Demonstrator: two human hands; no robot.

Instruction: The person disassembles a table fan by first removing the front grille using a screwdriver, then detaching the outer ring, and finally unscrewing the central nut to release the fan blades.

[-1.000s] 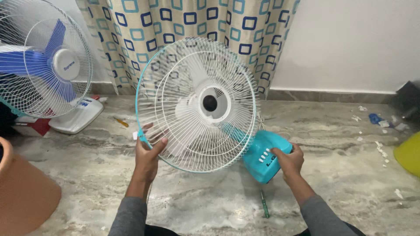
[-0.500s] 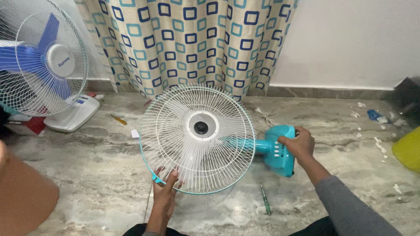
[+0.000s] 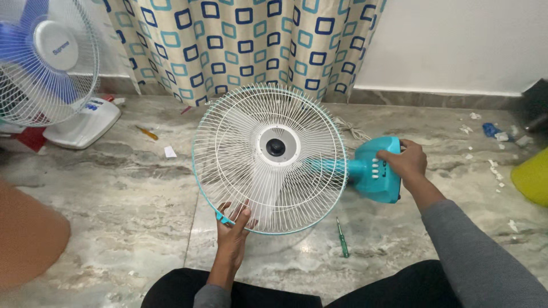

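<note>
A table fan with a white wire grille and a turquoise rim is held over the marble floor, its face turned up toward me. My left hand grips the lower rim of the grille near a turquoise clip. My right hand grips the fan's turquoise base, which carries a row of white buttons. White blades show through the wires around a dark hub.
A second fan with blue blades stands at the far left on a white base. A green screwdriver lies on the floor below the held fan. Nearby are a yellow-handled tool, a patterned curtain, scattered scraps at right, and a yellow object.
The fan has been tipped from upright to lying nearly flat, face up. My left hand slid down to the lower rim; my right hand shifted right with the base.
</note>
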